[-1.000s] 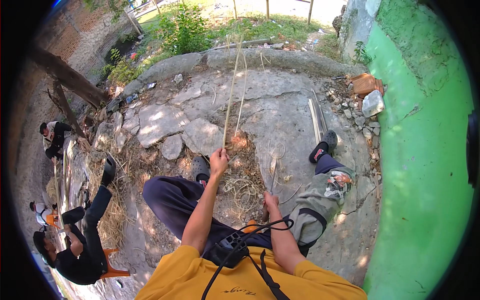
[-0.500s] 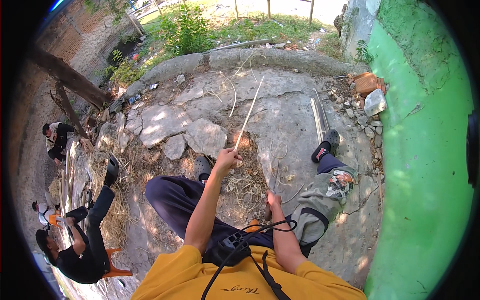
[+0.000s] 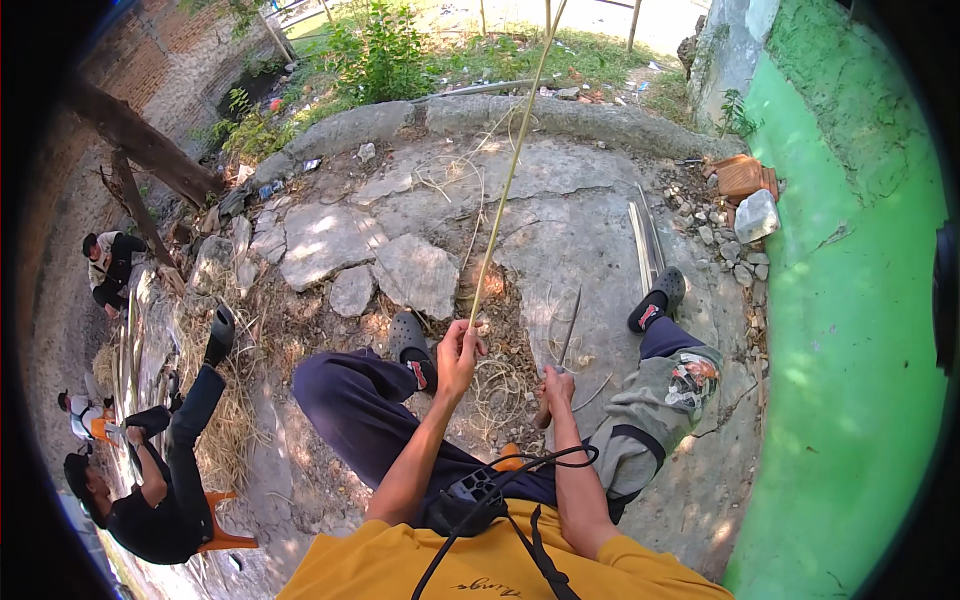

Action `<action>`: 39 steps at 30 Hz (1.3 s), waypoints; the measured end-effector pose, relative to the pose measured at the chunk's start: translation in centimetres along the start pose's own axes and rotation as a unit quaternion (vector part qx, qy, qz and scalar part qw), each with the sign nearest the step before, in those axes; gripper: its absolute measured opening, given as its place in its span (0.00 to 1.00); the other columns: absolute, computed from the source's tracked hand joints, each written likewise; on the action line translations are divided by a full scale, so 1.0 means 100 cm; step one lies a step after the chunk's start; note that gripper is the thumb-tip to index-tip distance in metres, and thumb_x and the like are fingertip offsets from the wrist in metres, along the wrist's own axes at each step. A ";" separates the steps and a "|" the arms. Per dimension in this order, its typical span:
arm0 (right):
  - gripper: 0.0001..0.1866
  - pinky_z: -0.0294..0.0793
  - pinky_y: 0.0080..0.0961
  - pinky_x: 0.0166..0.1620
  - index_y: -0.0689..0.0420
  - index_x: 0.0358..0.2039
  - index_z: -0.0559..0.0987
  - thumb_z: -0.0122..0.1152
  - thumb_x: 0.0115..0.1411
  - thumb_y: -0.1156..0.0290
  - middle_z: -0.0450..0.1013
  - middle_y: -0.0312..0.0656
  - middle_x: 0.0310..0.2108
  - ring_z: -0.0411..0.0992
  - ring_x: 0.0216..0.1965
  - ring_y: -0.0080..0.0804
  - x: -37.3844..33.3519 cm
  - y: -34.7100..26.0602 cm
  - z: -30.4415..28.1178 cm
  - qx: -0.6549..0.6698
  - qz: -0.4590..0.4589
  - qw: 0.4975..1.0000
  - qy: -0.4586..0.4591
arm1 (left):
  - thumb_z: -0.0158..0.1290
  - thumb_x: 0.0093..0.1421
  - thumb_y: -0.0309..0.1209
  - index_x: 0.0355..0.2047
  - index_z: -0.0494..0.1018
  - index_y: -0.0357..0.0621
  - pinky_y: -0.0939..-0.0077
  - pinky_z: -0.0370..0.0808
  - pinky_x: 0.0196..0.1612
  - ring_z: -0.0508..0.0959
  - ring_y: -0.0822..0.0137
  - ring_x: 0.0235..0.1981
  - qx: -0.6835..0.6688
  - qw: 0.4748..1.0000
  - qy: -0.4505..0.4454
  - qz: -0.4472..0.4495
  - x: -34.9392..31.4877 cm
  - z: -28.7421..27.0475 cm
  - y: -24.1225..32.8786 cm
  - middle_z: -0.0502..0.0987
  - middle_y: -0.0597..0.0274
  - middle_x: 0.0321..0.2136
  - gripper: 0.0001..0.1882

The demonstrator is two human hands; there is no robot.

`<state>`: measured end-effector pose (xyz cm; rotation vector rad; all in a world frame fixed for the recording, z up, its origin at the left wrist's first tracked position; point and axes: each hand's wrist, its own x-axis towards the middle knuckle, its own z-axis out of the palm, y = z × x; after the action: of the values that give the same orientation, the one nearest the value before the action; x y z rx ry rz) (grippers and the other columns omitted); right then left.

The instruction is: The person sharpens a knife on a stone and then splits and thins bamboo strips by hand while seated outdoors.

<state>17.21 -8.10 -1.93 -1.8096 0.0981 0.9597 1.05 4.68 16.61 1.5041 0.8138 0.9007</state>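
Observation:
My left hand [image 3: 459, 357] is closed, pinching the lower end of a long thin bamboo strip [image 3: 507, 190]. The strip slants away from me, its far part passing in front of the low kerb and greenery. Lower and to the right, my right hand [image 3: 556, 388] grips a knife [image 3: 572, 322] with a dark narrow blade pointing forward and a wooden handle. Blade and strip stand apart. Curly pale shavings [image 3: 497, 392] lie on the ground between my feet.
Split strips [image 3: 640, 245] lie beside my right shoe. A green wall [image 3: 840, 330] rises on the right, with rubble and a brick-coloured block [image 3: 740, 177] near it. Broken slabs [image 3: 412, 275] lie ahead left. A person in black [image 3: 160, 515] sits at left; others are farther back.
My left hand has come slightly nearer to me, and the strip now reaches much farther up the view. The knife blade has swung to point forward and right.

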 end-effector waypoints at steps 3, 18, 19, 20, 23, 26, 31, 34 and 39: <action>0.24 0.80 0.39 0.33 0.67 0.30 0.82 0.65 0.51 0.53 0.79 0.54 0.25 0.81 0.26 0.44 -0.012 -0.009 -0.005 -0.195 -0.039 0.979 0.050 | 0.43 0.73 0.32 0.46 0.71 0.38 0.85 0.58 0.20 0.63 0.84 0.17 0.044 0.999 0.009 0.022 -0.003 0.003 0.003 0.73 0.68 0.20 0.11; 0.32 0.77 0.40 0.53 0.65 0.40 0.84 0.71 0.41 0.51 0.78 0.58 0.47 0.77 0.51 0.50 0.009 0.057 -0.026 -0.389 0.013 0.921 0.013 | 0.45 0.70 0.25 0.45 0.69 0.37 0.71 0.68 0.23 0.71 0.68 0.17 0.147 0.977 -0.002 0.156 -0.008 0.022 0.013 0.71 0.58 0.18 0.07; 0.33 0.77 0.39 0.54 0.65 0.41 0.83 0.72 0.39 0.52 0.78 0.57 0.48 0.76 0.53 0.49 0.016 0.061 -0.026 -0.385 0.050 0.922 0.008 | 0.43 0.71 0.26 0.46 0.69 0.38 0.74 0.66 0.22 0.69 0.73 0.17 0.136 0.979 -0.011 0.153 -0.008 0.024 0.012 0.71 0.61 0.18 0.08; 0.33 0.77 0.39 0.54 0.65 0.41 0.83 0.72 0.39 0.52 0.78 0.57 0.48 0.76 0.53 0.49 0.020 0.068 -0.028 -0.382 0.049 0.923 0.012 | 0.41 0.72 0.27 0.46 0.70 0.38 0.78 0.64 0.21 0.67 0.77 0.17 0.125 0.981 -0.021 0.150 -0.008 0.026 0.011 0.72 0.64 0.18 0.09; 0.29 0.77 0.37 0.53 0.65 0.40 0.84 0.71 0.41 0.57 0.77 0.57 0.48 0.76 0.52 0.48 0.023 0.066 -0.022 -0.370 0.114 0.921 0.038 | 0.42 0.73 0.31 0.45 0.71 0.40 0.80 0.62 0.19 0.65 0.80 0.15 0.087 0.991 -0.036 0.090 -0.010 0.021 0.007 0.72 0.67 0.17 0.10; 0.27 0.78 0.39 0.52 0.66 0.41 0.83 0.70 0.42 0.60 0.77 0.56 0.50 0.77 0.51 0.48 0.009 0.054 -0.015 -0.304 0.168 0.938 0.017 | 0.43 0.72 0.30 0.44 0.73 0.38 0.80 0.65 0.20 0.68 0.79 0.17 0.063 0.997 -0.037 0.017 -0.014 0.013 0.005 0.74 0.67 0.19 0.11; 0.23 0.71 0.35 0.56 0.59 0.46 0.80 0.66 0.50 0.61 0.77 0.53 0.48 0.75 0.51 0.47 0.053 0.016 -0.024 -0.162 -0.127 0.967 0.149 | 0.42 0.72 0.29 0.45 0.72 0.36 0.81 0.67 0.22 0.69 0.79 0.18 0.015 0.997 -0.070 0.027 -0.007 0.036 -0.004 0.74 0.67 0.21 0.11; 0.21 0.68 0.37 0.58 0.59 0.56 0.74 0.52 0.67 0.61 0.73 0.47 0.55 0.70 0.58 0.39 0.016 -0.119 -0.021 0.120 -0.209 0.970 -0.022 | 0.43 0.72 0.29 0.45 0.72 0.36 0.81 0.68 0.23 0.70 0.79 0.20 -0.026 0.998 -0.061 0.012 -0.009 0.026 -0.011 0.75 0.66 0.23 0.11; 0.31 0.65 0.38 0.61 0.60 0.61 0.69 0.48 0.69 0.47 0.69 0.49 0.60 0.68 0.60 0.40 -0.073 -0.324 -0.065 0.210 -0.339 0.911 -0.109 | 0.44 0.72 0.30 0.46 0.72 0.36 0.81 0.70 0.27 0.72 0.78 0.22 -0.059 0.995 -0.084 0.009 -0.008 0.034 -0.025 0.76 0.65 0.24 0.11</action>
<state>31.35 -1.08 28.02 -1.1882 -0.4141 0.5686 3.68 2.69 13.81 1.4625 0.6157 0.8095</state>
